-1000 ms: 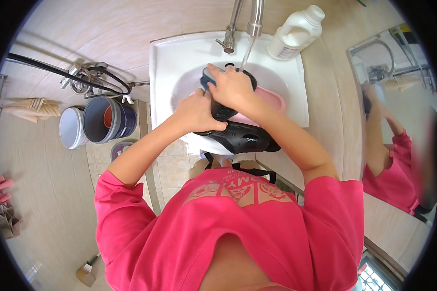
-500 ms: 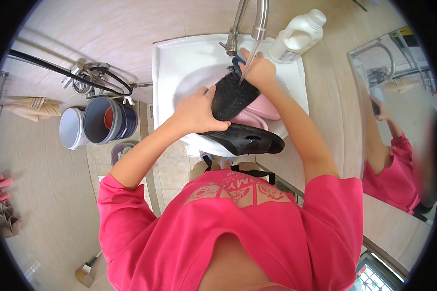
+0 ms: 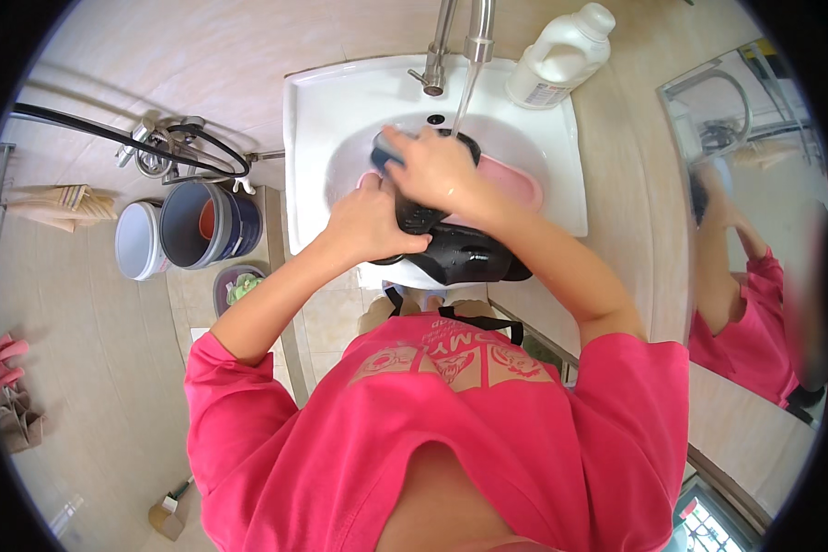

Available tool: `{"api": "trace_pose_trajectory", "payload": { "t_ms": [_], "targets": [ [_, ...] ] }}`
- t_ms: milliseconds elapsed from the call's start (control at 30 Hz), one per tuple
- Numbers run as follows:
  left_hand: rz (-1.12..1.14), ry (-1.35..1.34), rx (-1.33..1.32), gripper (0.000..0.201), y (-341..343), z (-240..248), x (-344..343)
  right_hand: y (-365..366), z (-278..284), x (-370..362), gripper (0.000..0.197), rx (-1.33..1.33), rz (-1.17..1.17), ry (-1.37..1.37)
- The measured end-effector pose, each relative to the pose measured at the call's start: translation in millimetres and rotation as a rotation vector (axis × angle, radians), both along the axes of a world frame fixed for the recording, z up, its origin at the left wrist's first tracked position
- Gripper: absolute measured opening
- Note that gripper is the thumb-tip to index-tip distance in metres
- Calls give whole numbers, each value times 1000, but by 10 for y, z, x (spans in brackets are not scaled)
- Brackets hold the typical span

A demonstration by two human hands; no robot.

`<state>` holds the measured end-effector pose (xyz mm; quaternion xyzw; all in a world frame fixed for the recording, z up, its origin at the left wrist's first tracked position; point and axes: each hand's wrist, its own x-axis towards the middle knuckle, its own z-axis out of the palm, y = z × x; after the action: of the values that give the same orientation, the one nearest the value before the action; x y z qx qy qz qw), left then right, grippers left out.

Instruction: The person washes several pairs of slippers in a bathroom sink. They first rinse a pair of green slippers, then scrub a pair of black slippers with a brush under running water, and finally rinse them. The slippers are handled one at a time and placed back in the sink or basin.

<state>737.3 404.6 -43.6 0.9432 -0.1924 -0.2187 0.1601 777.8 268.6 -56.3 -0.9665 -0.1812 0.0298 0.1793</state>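
My left hand (image 3: 370,224) grips a wet black slipper (image 3: 418,217) over the white washbasin (image 3: 308,147). A dark blue scrubbing brush (image 3: 388,153) is in my right hand (image 3: 440,173), whose fingers close round it above the slipper; motion blurs them a little. Another black slipper (image 3: 474,258) lies along the basin's front rim, just below both hands. Behind my right wrist, a pink slipper (image 3: 515,182) rests in the bowl. From the tap (image 3: 479,44) a stream of water (image 3: 466,99) runs down by the held slipper's far end.
On the basin's back right corner stands a white jug-shaped bottle (image 3: 561,57). Two buckets (image 3: 213,221) and a small bin (image 3: 237,287) are at the left. A shower hose and mixer (image 3: 170,147) hang on the left wall. A mirror (image 3: 754,212) is at the right.
My right hand with the brush has swung left and nearer, away from under the tap, onto the held slipper. The slipper has sunk lower into the basin. My left hand keeps its grip.
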Motion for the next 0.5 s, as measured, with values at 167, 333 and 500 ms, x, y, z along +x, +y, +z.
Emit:
{"api": "trace_pose_trajectory", "payload": {
  "t_ms": [167,333,500],
  "targets": [
    [73,-168,-86,94,25,-98,-130,-117,-130,120,46,-15,-56,8],
    [67,-202,-120,95,32,-93,-158,-489,-460,545,44,-181,-232,21],
    [53,-212,-126,95,10,-127,-105,-494,-409,589,42,-224,-198,25]
  ]
}}
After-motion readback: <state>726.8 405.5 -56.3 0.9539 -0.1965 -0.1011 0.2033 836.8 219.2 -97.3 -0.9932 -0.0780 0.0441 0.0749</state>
